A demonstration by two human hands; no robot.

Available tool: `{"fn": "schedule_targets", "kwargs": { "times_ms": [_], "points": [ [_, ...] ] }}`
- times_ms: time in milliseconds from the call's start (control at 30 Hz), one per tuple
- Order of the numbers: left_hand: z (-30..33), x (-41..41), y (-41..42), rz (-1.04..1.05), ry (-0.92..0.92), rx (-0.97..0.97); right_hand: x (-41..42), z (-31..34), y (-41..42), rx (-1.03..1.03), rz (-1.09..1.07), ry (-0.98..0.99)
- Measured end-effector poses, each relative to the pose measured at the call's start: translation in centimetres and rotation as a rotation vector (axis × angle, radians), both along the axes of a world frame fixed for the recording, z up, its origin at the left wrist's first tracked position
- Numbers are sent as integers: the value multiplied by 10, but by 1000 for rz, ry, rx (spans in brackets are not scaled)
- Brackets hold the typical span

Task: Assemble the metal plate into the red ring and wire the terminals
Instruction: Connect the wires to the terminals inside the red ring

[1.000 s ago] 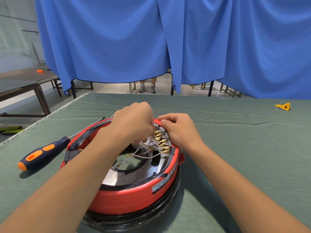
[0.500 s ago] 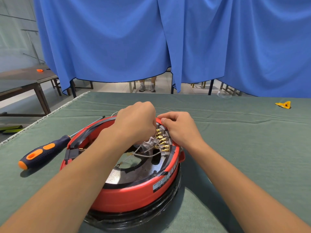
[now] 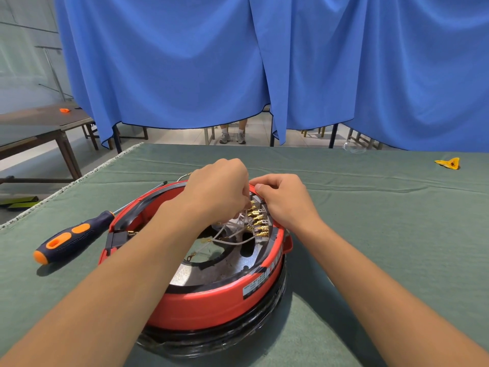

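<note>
The red ring (image 3: 211, 305) sits on the green cloth (image 3: 383, 234) near the table's front edge, resting on a black base (image 3: 211, 337). Inside the ring lies the metal plate (image 3: 209, 271), grey and round with a large opening at its middle. Along the ring's far right inner wall runs a row of brass terminals (image 3: 258, 221), and thin grey wires (image 3: 230, 239) loop from them over the plate; one loose wire ends in a small eyelet above the plate's opening.

The left hand (image 3: 219, 189) is curled over the ring's far side with its fingers bent down at the top of the terminal row; they seem to pinch a connector or wire there, but the knuckles hide the tips, so what they hold cannot be told. The right hand (image 3: 285, 200) rests on the ring's far right rim just beside the terminals, fingers curled, thumb and forefinger pressed together at the rim's top next to the left hand; whether they grip something is hidden.

Left of the ring, on the cloth, lies a screwdriver (image 3: 71, 239) with a dark blue and orange handle, its shaft pointing toward the ring's far side. Well to the right of the ring, near the table's far edge, lies a small yellow piece (image 3: 448, 163). Beyond the table hangs a blue curtain (image 3: 264, 62), and far left of the ring stands a dark wooden table (image 3: 39, 123).
</note>
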State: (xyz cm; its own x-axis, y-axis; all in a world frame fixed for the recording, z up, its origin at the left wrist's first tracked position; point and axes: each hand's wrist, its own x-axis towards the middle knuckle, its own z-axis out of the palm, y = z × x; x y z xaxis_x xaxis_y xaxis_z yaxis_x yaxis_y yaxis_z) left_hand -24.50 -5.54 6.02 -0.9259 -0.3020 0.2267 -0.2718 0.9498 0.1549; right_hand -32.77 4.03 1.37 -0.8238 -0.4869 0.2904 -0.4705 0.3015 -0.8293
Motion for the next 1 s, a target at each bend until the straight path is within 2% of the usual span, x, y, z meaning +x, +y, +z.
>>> {"fn": "schedule_targets", "kwargs": {
  "times_ms": [500, 1000],
  "points": [
    [-4, -2, 2, -19, 64, -84, -4, -1, -1, 89, -7, 126],
    [4, 6, 0, -55, 87, 18, 1, 2, 1, 37, 29, 33]
  ]
}}
